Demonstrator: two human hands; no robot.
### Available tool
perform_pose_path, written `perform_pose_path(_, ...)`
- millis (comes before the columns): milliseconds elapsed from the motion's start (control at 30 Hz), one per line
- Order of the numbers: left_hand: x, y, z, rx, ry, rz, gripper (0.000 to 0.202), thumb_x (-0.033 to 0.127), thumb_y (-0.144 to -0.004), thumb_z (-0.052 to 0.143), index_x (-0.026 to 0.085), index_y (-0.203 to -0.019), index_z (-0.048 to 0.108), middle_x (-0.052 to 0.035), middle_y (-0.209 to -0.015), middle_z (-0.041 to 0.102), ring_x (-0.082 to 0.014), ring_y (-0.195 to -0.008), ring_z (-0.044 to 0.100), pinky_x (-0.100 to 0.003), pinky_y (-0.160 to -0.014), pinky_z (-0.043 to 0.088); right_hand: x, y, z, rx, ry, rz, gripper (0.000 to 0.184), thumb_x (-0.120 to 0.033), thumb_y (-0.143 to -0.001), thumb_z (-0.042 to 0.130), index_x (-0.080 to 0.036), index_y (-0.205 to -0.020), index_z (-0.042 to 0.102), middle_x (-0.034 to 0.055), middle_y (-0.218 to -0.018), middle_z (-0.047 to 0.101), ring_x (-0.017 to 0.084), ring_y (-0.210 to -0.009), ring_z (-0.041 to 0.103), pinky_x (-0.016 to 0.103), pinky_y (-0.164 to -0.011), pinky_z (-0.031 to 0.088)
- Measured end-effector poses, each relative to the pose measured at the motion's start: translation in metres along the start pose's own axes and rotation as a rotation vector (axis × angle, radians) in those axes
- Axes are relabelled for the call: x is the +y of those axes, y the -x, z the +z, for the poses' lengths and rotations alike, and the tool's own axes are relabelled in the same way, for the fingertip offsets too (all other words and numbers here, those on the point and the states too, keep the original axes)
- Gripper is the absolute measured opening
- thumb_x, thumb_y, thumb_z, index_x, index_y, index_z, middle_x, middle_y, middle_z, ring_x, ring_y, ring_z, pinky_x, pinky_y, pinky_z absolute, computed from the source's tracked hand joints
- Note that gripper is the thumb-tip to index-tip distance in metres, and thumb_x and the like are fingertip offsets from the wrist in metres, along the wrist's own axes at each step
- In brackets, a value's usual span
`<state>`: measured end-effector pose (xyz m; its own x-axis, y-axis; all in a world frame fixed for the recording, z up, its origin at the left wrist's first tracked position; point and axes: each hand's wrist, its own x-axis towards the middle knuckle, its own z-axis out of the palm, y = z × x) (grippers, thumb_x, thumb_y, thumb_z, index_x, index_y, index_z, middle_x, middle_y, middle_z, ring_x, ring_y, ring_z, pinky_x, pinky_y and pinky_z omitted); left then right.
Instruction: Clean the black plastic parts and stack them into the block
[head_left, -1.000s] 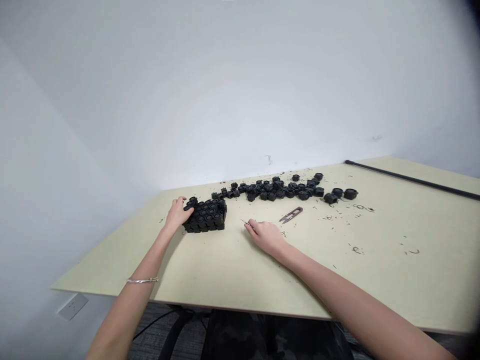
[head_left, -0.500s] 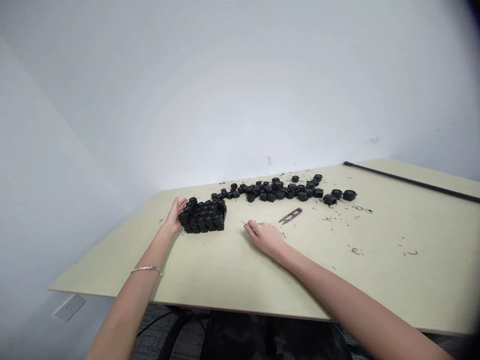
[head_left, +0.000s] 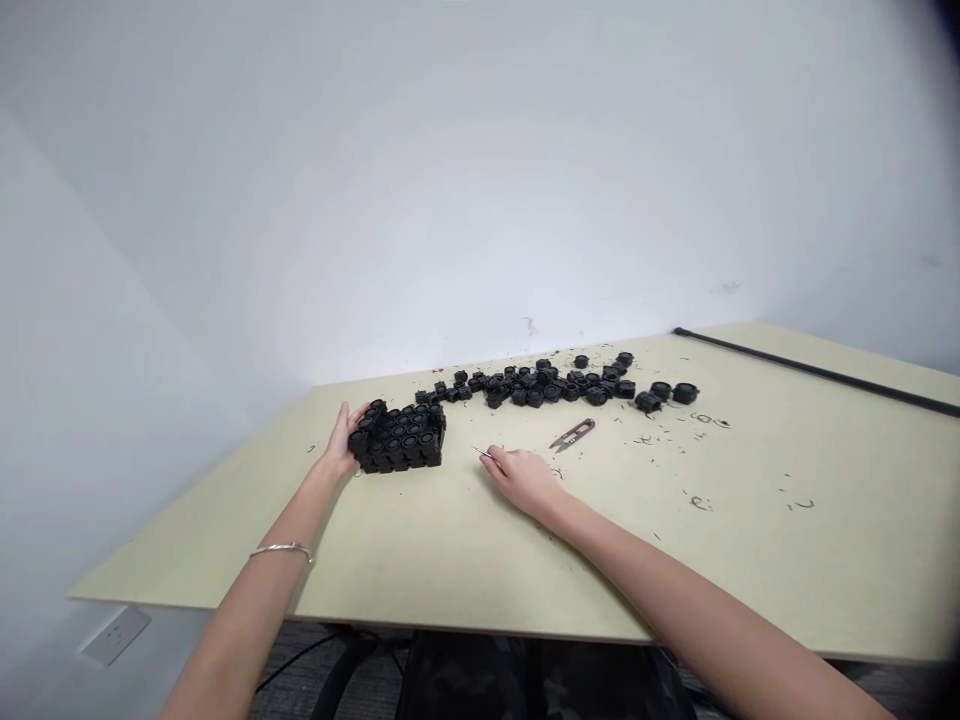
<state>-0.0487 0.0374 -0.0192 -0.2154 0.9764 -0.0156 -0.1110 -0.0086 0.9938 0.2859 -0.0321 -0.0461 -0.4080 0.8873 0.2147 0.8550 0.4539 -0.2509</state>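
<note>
Two hands flank a block of black plastic pieces (head_left: pixel 397 438) on the table (head_left: pixel 450 560). The left hand (head_left: pixel 343 440), fingers spread, has slipped off the top and now cups the block's left side; the right hand (head_left: pixel 521 478) pinches a thin metal pin (head_left: pixel 482 453), resting just clear of the block.

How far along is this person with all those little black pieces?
Done: a compact block of black pieces sits together. In hand: the left hand rests against it; the right hand pinches a thin metal pick. Left: a long row of loose black pieces lies further back, past the thread snips.
</note>
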Motion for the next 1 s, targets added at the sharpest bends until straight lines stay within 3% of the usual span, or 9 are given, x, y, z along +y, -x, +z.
perform_pose_path(200, 0.000, 0.001, 0.006, 0.009, 0.025, 0.005, 0.067, 0.066, -0.084, 0.026, 0.020, -0.126, 0.049, -0.0109, -0.126, 0.057, -0.0233, -0.111, 0.058, -0.039, -0.092, 0.049, 0.000, 0.000, -0.001, 0.004, 0.000, 0.003, 0.043, -0.043, -0.097, 0.018, -0.022, -0.095, 0.055, 0.0067, -0.084, 0.068, 0.019, -0.075, 0.064, 0.025, -0.058, 0.030)
perform_pose_path(367, 0.003, 0.004, 0.007, 0.038, -0.086, 0.000, 0.069, 0.068, -0.083, 0.021, 0.020, -0.124, 0.051, -0.0123, -0.121, 0.060, -0.0260, -0.111, 0.058, -0.042, -0.091, 0.049, 0.000, 0.000, 0.002, 0.000, 0.005, 0.013, 0.043, -0.043, -0.097, 0.018, -0.022, -0.098, 0.055, 0.0073, -0.087, 0.068, 0.019, -0.077, 0.064, 0.026, -0.061, 0.032)
perform_pose_path(467, 0.012, 0.001, -0.001, 0.134, -0.143, 0.079, 0.064, 0.064, -0.086, 0.019, 0.022, -0.122, 0.051, -0.0105, -0.133, 0.051, -0.0224, -0.124, 0.047, -0.039, -0.100, 0.041, -0.001, -0.001, 0.004, 0.009, 0.020, 0.008, 0.043, -0.043, -0.097, 0.018, -0.023, -0.099, 0.056, 0.0071, -0.087, 0.069, 0.020, -0.077, 0.064, 0.026, -0.061, 0.033)
perform_pose_path(567, 0.029, -0.006, -0.012, 0.287, -0.106, 0.187, 0.055, 0.054, -0.090, 0.016, 0.024, -0.125, 0.046, -0.0059, -0.143, 0.041, -0.0170, -0.133, 0.035, -0.037, -0.111, 0.026, 0.000, -0.001, 0.005, 0.033, 0.023, 0.000, 0.043, -0.044, -0.097, 0.018, -0.024, -0.099, 0.055, 0.0060, -0.086, 0.069, 0.019, -0.075, 0.063, 0.025, -0.060, 0.031)
perform_pose_path(667, 0.046, -0.009, -0.011, 0.306, -0.094, 0.304, 0.046, 0.049, -0.090, 0.026, 0.024, -0.123, 0.047, -0.0047, -0.142, 0.042, -0.0154, -0.133, 0.035, -0.035, -0.113, 0.020, 0.001, 0.000, 0.004, 0.064, 0.003, -0.014, 0.044, -0.044, -0.097, 0.016, -0.024, -0.098, 0.054, 0.0047, -0.083, 0.069, 0.017, -0.072, 0.063, 0.025, -0.058, 0.029)
perform_pose_path(800, 0.058, -0.004, 0.021, 0.197, -0.211, 0.437, 0.041, 0.046, -0.084, 0.043, 0.024, -0.118, 0.050, -0.0067, -0.133, 0.052, -0.0173, -0.126, 0.044, -0.035, -0.109, 0.027, 0.002, 0.001, 0.003, 0.088, -0.042, -0.007, 0.043, -0.045, -0.097, 0.015, -0.024, -0.101, 0.053, 0.0035, -0.082, 0.069, 0.016, -0.071, 0.062, 0.024, -0.057, 0.026)
perform_pose_path(1000, 0.056, 0.004, 0.106, -0.055, -0.588, 0.578, 0.038, 0.041, -0.085, 0.045, 0.022, -0.117, 0.055, -0.0053, -0.128, 0.055, -0.0196, -0.122, 0.046, -0.035, -0.105, 0.033, 0.001, 0.002, 0.001, 0.124, -0.132, 0.046, 0.042, -0.045, -0.097, 0.018, -0.024, -0.098, 0.054, 0.0019, -0.081, 0.069, 0.015, -0.070, 0.061, 0.024, -0.057, 0.025)
